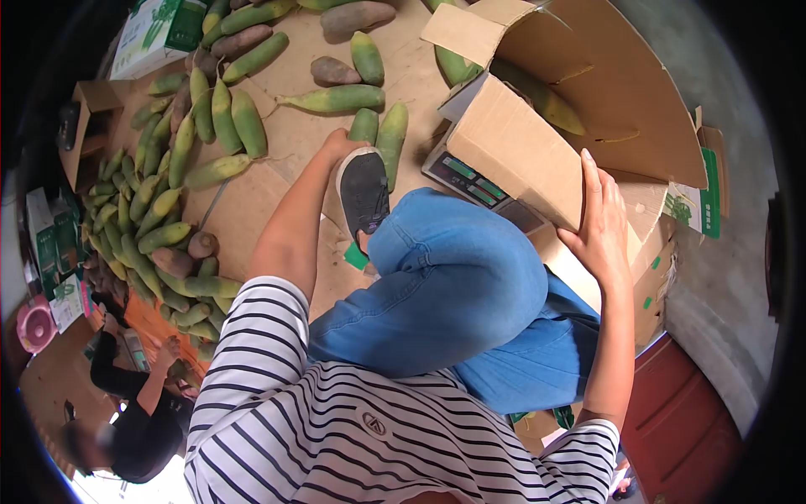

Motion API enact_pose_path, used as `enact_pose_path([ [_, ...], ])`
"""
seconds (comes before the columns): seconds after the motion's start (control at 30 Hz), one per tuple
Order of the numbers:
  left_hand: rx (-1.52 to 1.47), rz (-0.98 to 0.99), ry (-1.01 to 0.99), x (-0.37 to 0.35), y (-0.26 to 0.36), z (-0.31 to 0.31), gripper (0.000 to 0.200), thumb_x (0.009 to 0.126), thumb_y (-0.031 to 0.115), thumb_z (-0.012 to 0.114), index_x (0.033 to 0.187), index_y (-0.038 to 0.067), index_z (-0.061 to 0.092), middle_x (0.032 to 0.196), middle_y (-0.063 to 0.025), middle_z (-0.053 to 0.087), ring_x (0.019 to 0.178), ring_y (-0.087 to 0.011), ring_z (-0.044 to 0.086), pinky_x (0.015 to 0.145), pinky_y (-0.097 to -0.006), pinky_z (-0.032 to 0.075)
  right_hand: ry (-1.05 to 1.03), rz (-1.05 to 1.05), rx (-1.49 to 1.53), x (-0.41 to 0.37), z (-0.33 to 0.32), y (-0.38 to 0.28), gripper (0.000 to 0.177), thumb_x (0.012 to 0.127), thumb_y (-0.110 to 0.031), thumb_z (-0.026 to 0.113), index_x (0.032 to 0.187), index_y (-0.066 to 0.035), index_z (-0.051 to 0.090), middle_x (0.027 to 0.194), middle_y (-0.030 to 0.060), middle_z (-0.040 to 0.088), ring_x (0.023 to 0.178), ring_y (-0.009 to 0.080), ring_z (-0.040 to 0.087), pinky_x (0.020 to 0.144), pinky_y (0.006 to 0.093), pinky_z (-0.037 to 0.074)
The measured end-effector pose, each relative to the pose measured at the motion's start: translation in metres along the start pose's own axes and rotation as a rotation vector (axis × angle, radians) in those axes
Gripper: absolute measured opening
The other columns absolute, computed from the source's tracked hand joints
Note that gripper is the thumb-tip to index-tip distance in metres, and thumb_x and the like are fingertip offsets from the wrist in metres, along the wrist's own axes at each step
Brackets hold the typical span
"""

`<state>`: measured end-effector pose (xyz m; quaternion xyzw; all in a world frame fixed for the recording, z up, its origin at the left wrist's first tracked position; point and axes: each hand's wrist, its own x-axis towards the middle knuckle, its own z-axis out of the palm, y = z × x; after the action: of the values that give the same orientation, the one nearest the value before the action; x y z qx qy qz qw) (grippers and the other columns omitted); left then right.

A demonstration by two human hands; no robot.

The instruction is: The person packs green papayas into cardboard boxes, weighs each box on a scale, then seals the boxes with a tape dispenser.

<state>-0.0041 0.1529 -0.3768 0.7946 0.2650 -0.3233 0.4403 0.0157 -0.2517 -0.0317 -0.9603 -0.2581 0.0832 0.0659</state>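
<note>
The long, tapering green radishes [248, 123] shaded to yellow in places, while other, stubbier roots [359, 16] were dull purplish brown. The open corrugated cardboard box [516, 151] was plain tan, and the flat electronic scale [474, 180] was grey with green-tinted displays. Thin black stripes crossed the wearer's white fabric shirt [336, 428]; the denim trousers [457, 286] were blue, and the low shoe [363, 186] was black with a pale sole. The white carton [155, 35] bore green leafy printing.
</note>
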Motion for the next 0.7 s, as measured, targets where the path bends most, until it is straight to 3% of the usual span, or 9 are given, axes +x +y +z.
enact_pose_path([
  [0.2, 0.134, 0.361, 0.454, -0.056, -0.012, -0.031, 0.066, 0.063, 0.04, 0.078, 0.112, 0.0, 0.059, 0.101, -0.0235, 0.066, 0.095, -0.0358, 0.065, 0.082, -0.0417, 0.051, 0.002, 0.0, -0.002, -0.001, -0.001, 0.0, 0.113, 0.05, -0.002, 0.083, 0.148, -0.01, 0.027, 0.124, 0.0166, 0.048, 0.113, 0.0352, 0.049, 0.099, 0.0439, 0.041],
  [0.3, 0.351, 0.31, 0.528, -0.088, -0.017, -0.056, 0.058, 0.063, 0.037, 0.076, 0.105, 0.001, 0.059, 0.098, -0.0242, 0.065, 0.092, -0.0381, 0.064, 0.081, -0.0439, 0.05, -0.003, 0.002, -0.005, -0.001, -0.001, 0.0, 0.113, 0.05, -0.003, 0.083, 0.148, -0.01, 0.027, 0.125, 0.0167, 0.048, 0.113, 0.0352, 0.049, 0.099, 0.0438, 0.041],
  [0.4, 0.386, 0.198, 0.501, -0.102, -0.045, -0.056, 0.055, 0.064, 0.037, 0.075, 0.102, 0.0, 0.058, 0.098, -0.0242, 0.065, 0.093, -0.0383, 0.064, 0.08, -0.0446, 0.05, -0.005, 0.002, -0.005, -0.004, 0.0, 0.001, 0.113, 0.051, -0.003, 0.083, 0.148, -0.011, 0.026, 0.126, 0.0167, 0.047, 0.115, 0.0354, 0.049, 0.1, 0.0436, 0.04],
  [0.5, 0.343, 0.122, 0.46, -0.109, -0.071, -0.042, 0.055, 0.064, 0.038, 0.075, 0.101, 0.0, 0.058, 0.099, -0.0244, 0.065, 0.094, -0.0391, 0.063, 0.079, -0.0451, 0.051, -0.02, 0.007, -0.002, -0.008, -0.001, 0.003, 0.112, 0.053, -0.004, 0.082, 0.149, -0.011, 0.025, 0.128, 0.0169, 0.047, 0.118, 0.0357, 0.047, 0.102, 0.0436, 0.04],
  [0.63, 0.278, -0.103, 0.456, -0.107, -0.09, -0.02, 0.059, 0.069, 0.031, 0.078, 0.111, -0.004, 0.057, 0.106, -0.0238, 0.064, 0.099, -0.0331, 0.063, 0.086, -0.0411, 0.05, -0.02, 0.007, 0.034, -0.011, -0.003, 0.004, 0.113, 0.052, -0.005, 0.084, 0.148, -0.011, 0.025, 0.127, 0.0171, 0.047, 0.118, 0.035, 0.047, 0.103, 0.0432, 0.039],
  [0.7, 0.156, -0.082, 0.502, -0.11, -0.093, -0.023, 0.06, 0.07, 0.03, 0.078, 0.113, -0.005, 0.056, 0.108, -0.0234, 0.063, 0.1, -0.0313, 0.063, 0.088, -0.0398, 0.049, 0.001, -0.012, 0.046, -0.012, 0.0, 0.008, 0.114, 0.052, -0.006, 0.085, 0.148, -0.011, 0.025, 0.127, 0.0172, 0.047, 0.118, 0.0346, 0.047, 0.102, 0.0431, 0.039],
])
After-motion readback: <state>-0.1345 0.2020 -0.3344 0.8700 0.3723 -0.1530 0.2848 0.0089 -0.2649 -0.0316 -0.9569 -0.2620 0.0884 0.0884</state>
